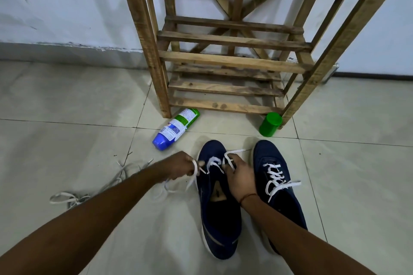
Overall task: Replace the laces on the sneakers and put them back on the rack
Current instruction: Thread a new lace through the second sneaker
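Observation:
Two navy sneakers stand side by side on the tiled floor, toes toward the wooden rack (232, 61). The right sneaker (277, 187) is fully laced in white. On the left sneaker (218, 210) a white lace (213, 162) runs through only the front eyelets. My left hand (181, 166) grips one end of that lace beside the shoe's left edge. My right hand (240, 176) rests on the shoe's right side and pinches the other lace end, which sticks up toward the toe.
A blue and green spray can (175, 128) lies on the floor in front of the rack's left leg. A green cap (270, 124) stands by the right leg. Loose old laces (73, 197) lie on the floor to the left, under my forearm.

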